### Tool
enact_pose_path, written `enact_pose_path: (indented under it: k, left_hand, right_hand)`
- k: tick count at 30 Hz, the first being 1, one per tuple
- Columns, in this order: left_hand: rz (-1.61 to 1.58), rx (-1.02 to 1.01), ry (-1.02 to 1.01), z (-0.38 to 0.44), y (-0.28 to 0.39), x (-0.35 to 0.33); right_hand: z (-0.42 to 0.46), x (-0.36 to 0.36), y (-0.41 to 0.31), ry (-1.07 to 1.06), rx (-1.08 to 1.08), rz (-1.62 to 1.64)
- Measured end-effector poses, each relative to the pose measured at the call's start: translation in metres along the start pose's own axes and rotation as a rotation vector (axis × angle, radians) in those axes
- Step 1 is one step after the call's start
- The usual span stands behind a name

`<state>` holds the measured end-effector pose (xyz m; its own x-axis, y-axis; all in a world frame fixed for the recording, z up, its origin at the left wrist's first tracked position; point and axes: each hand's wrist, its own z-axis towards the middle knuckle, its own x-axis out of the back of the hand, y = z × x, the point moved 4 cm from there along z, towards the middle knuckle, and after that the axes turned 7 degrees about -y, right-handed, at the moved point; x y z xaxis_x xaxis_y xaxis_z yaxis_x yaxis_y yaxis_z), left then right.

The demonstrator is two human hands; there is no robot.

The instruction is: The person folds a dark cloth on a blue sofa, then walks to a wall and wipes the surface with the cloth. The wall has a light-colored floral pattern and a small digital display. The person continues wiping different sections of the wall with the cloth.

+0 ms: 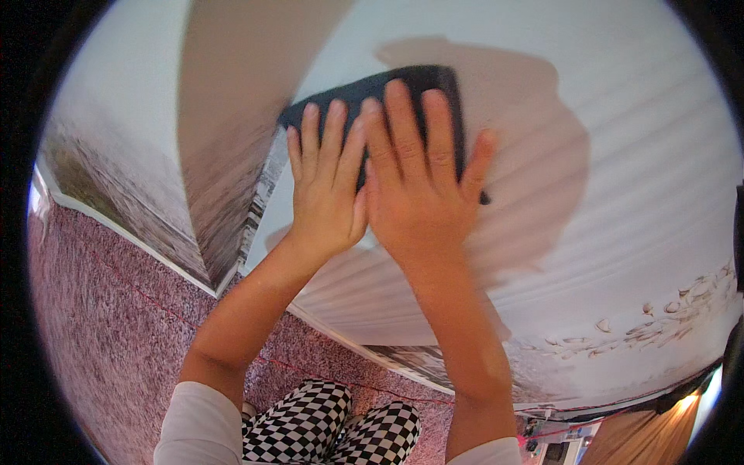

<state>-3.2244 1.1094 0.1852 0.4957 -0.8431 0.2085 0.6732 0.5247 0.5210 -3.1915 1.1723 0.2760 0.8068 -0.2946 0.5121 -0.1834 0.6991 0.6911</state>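
My left hand (pixel 325 195) and my right hand (pixel 415 195) lie flat, side by side, on a dark cloth (pixel 353 100) spread against a pale wall covering (pixel 616 174). Fingers on both hands are spread and point up the wall. The thumbs meet or nearly meet at the middle. My right little finger reaches past the cloth's right edge onto the wall covering. A small dark tip (pixel 485 198) shows beside the right hand; it may be a corner of the cloth. Palms and the lower part of the cloth are hidden.
Left of the cloth, a wall corner juts out with a printed landscape (pixel 145 209). Purplish carpet (pixel 116 302) runs below, crossed by a thin red line (pixel 157 302). My checkered trousers (pixel 308 418) are at the bottom. A brown curtain (pixel 639 433) hangs lower right.
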Motion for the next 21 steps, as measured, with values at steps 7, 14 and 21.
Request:
enact_pose_path:
  k: [7, 14, 21]
  left_hand:
    - [-0.011, 0.186, -0.161, -0.154, -0.049, -0.042]
    - [-0.022, 0.058, -0.105, -0.081, -0.039, -0.016]
    - [0.008, 0.163, -0.107, -0.117, -0.067, -0.028]
  right_hand:
    - [-0.077, -0.048, -0.080, -0.216, 0.287, 0.140]
    - [-0.033, -0.026, -0.044, -0.098, 0.122, 0.121]
    - [-0.042, -0.051, -0.082, -0.170, 0.201, 0.153]
